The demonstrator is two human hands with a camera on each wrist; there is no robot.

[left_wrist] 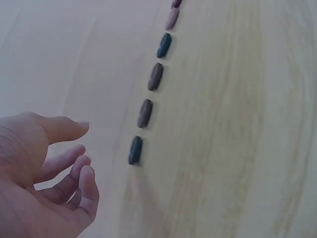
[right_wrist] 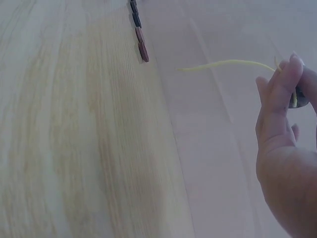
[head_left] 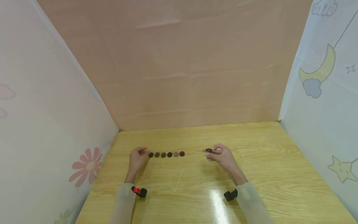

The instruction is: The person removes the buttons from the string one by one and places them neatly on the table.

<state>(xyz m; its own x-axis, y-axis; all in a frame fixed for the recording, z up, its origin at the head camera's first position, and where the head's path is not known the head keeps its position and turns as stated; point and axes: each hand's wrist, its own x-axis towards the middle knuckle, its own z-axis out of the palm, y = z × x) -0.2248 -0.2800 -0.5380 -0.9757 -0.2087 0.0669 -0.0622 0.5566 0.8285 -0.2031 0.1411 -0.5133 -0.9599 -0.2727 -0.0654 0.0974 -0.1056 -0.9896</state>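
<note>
A row of small flat round discs (head_left: pixel 163 155), several in dark brown, near-black, pink and deep red, lies on the wooden table. At the row's left end is my left hand (head_left: pixel 137 159), its fingers loosely bent with nothing between them. The left wrist view shows a gap between these fingertips and the nearest dark disc (left_wrist: pixel 135 150). My right hand (head_left: pixel 223 157), held to the right of the row, pinches small dark round pieces (head_left: pixel 208 150) between thumb and fingers. From that pinch a yellow string (right_wrist: pixel 233 61) sticks out; the fingers partly hide the dark pieces.
The wooden table (head_left: pixel 268 174) meets a tan backdrop (head_left: pixel 190 93) behind the row. Printed white panels stand on the left (head_left: pixel 42 124) and right (head_left: pixel 321 124). A thin pale line (head_left: pixel 179 180) shows on the tabletop between the arms.
</note>
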